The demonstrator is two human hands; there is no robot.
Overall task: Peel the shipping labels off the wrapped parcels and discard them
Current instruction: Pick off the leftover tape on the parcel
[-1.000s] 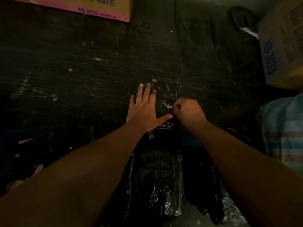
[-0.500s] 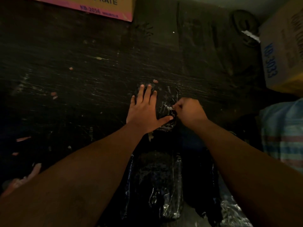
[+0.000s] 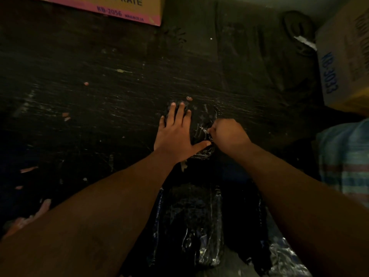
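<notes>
Hands work over a small black-wrapped parcel (image 3: 201, 124) lying on a dark, scuffed work surface (image 3: 99, 100) in dim light. The left hand (image 3: 176, 132) lies flat on the parcel's left side, fingers straight and spread, thumb stretched toward the right. The right hand (image 3: 227, 134) is curled into a fist at the parcel's right edge, its fingertips pinching at a pale torn scrap (image 3: 203, 129) on the glossy wrap; whether that scrap is the label cannot be told. A larger black-wrapped parcel (image 3: 191, 222) lies nearer the person, between the forearms. Cardboard boxes sit at the far left (image 3: 127, 9) and far right (image 3: 343, 62), and small pink scraps (image 3: 86, 83) dot the surface.
</notes>
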